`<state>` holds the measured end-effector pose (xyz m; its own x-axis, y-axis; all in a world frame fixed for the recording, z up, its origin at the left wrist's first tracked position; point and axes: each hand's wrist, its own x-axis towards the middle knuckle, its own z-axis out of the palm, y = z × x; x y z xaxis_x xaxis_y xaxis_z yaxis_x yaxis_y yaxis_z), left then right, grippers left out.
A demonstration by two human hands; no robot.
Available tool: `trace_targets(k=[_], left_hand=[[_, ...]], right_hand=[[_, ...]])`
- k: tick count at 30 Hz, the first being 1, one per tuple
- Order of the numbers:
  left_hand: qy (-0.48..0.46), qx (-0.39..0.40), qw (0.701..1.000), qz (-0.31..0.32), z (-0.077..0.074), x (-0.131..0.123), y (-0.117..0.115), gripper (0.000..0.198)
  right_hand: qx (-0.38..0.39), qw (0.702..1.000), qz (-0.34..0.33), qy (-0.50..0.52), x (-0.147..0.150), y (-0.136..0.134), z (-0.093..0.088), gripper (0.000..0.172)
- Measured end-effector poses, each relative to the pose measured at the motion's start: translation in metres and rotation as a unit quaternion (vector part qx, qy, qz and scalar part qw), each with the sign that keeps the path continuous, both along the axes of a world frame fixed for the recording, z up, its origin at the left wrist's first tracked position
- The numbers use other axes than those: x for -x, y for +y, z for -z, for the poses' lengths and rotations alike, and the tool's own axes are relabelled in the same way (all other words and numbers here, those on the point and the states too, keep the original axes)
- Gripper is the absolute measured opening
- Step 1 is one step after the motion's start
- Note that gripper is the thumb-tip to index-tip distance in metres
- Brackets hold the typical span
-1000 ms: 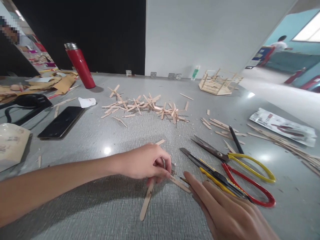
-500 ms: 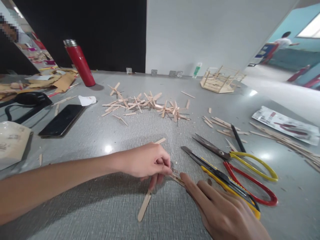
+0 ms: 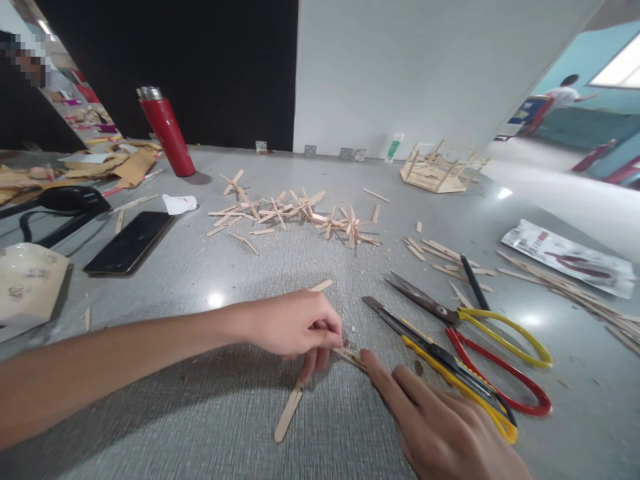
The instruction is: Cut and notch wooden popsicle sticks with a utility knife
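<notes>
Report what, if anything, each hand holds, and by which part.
The left hand appears to pinch the slanting wooden stick by its left end; the right hand touches its right end, grip unclear.

The wooden stick [image 3: 289, 417] is of pale beige colour. The scissors [image 3: 450, 313] have one yellow handle and one red. The cutter [image 3: 440, 357] is yellow and black. The table [image 3: 225, 433] is grey, with fine streaks. The bottle [image 3: 169, 137] is red.
</notes>
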<state>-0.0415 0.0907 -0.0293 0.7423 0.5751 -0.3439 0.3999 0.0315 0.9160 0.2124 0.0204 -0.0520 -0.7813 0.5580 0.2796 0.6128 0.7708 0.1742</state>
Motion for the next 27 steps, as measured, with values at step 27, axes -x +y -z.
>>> trace_targets(k=[27], left_hand=[[-0.059,0.068,0.996,-0.02,0.016,0.001,0.003,0.02]], right_hand=[[0.03,0.998,0.025,-0.049,0.006,0.005,-0.002,0.068]])
